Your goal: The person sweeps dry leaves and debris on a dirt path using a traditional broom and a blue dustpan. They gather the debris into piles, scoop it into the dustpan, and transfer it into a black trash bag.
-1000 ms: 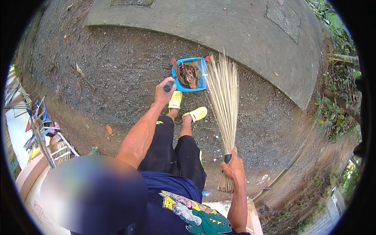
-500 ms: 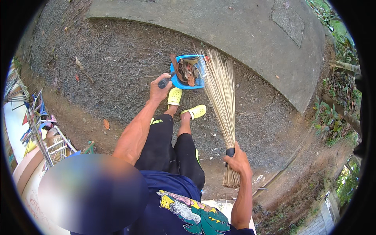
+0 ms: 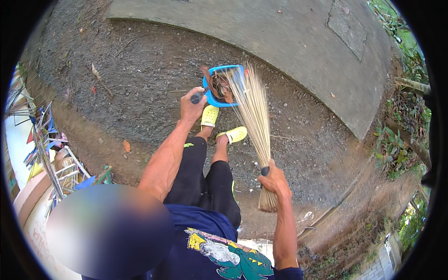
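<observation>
My left hand point(image 3: 192, 103) is closed round the dark handle of a blue plastic dustpan point(image 3: 221, 102), which holds brown dry leaves point(image 3: 221, 84) and sits on the gravel just beyond my yellow clogs. In my right hand point(image 3: 273, 179) is a pale stick broom point(image 3: 256, 121), gripped at its dark binding, with the loose butt ends below my fist. The broom's slightly blurred bristle tips lie across the right part of the dustpan's opening, partly hiding it.
Gravelly dirt point(image 3: 116, 79) surrounds my feet. A concrete slab point(image 3: 298, 51) runs across the far side, its edge close beyond the dustpan. Plants and branches point(image 3: 396, 135) border the right. A heap of rods and coloured scraps point(image 3: 49, 144) stands at the left.
My right hand has risen in the picture and moved left with the broom, whose bristles now cover more of the dustpan. My left hand and the dustpan have shifted slightly.
</observation>
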The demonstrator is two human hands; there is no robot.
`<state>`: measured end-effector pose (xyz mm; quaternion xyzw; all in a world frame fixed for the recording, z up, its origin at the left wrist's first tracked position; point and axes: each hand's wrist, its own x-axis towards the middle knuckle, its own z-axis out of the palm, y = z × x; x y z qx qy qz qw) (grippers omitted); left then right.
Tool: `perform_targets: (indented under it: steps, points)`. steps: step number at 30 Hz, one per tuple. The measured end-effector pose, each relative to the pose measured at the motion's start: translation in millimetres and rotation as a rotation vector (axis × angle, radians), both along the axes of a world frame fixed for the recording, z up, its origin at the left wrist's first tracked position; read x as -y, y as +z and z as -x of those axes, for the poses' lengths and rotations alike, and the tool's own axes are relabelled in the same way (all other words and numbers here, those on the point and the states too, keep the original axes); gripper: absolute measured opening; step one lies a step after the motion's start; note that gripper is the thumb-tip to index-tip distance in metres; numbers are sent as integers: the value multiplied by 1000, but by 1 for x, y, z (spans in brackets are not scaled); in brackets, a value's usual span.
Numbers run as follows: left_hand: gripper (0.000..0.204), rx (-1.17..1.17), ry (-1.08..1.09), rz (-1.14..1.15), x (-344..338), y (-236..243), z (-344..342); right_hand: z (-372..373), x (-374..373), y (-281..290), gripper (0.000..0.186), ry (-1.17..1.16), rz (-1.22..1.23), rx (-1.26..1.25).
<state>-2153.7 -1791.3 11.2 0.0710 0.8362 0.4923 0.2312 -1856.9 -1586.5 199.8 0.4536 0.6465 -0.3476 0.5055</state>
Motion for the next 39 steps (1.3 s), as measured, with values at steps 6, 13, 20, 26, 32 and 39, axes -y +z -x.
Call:
perform_targets:
  steps: [6,13,20,26,32,39]
  points:
    - [29,-29,-77,32,10,3,18,-32,-9,73,90,-63,-93,-17]
    - [29,-24,0,-132,36,-1,30,-41,-12,44,83,-304,-149,-126]
    - [29,-16,-13,-132,65,9,72,-24,16,-7,59,-479,-148,-255]
    - [30,-53,-150,22,32,0,94,48,51,-48,69,-228,-25,-181]
    - [29,-102,-155,16,39,-5,103,20,43,62,83,-193,-16,-104]
    - [30,20,15,48,42,-28,110,30,42,27,81,-331,-127,-124]
